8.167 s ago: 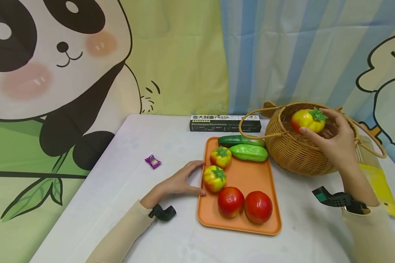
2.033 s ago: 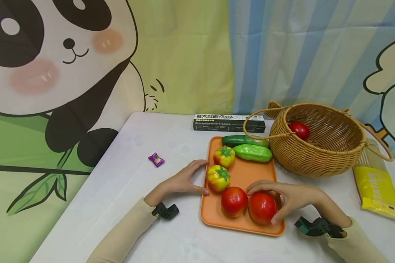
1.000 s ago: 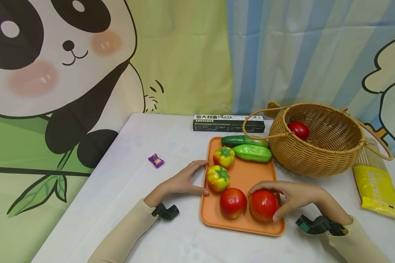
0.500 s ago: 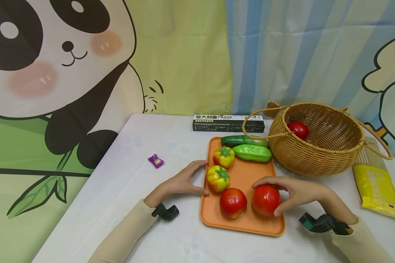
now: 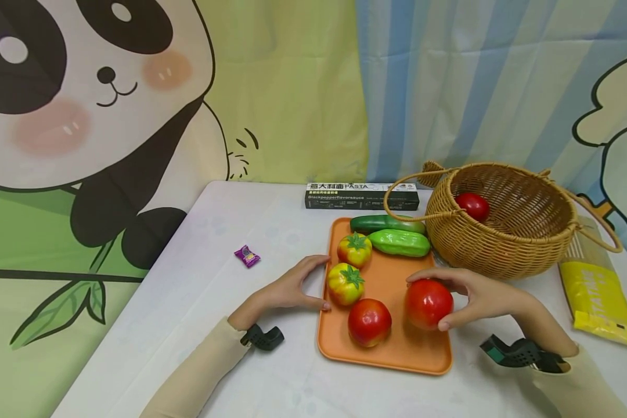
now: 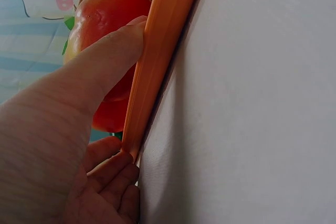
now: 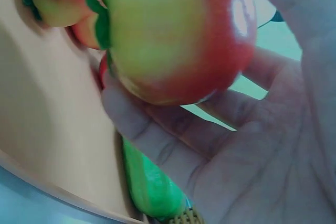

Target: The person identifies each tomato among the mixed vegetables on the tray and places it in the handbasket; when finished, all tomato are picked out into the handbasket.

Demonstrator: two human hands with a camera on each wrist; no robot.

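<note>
My right hand (image 5: 483, 297) grips a toy tomato (image 5: 429, 303) between thumb and fingers, raised over the right side of the orange tray (image 5: 392, 358). In the right wrist view the held tomato (image 7: 163, 35) shows a yellow-green underside with green leaves. Another red tomato (image 5: 369, 323) sits on the tray to its left. At the tray's left edge my left hand (image 5: 279, 290) touches the rim with thumb and fingers spread. Two yellow-and-red tomatoes (image 5: 346, 284) (image 5: 354, 249) with green leaf tops lie along that side. A cucumber (image 5: 399, 242) and a darker green one (image 5: 386, 223) lie at the far end.
A wicker basket (image 5: 496, 252) with a red fruit (image 5: 472, 206) inside stands right behind the tray. Farther back lies a black pasta box (image 5: 362, 197). A yellow pasta bag (image 5: 601, 296) is at the right, a purple wrapped candy (image 5: 247, 256) at the left.
A yellow-and-red tomato earlier held at the basket has left my right hand. That hand returned to the tray, took the right-hand red tomato and raised it. The left hand stayed.
</note>
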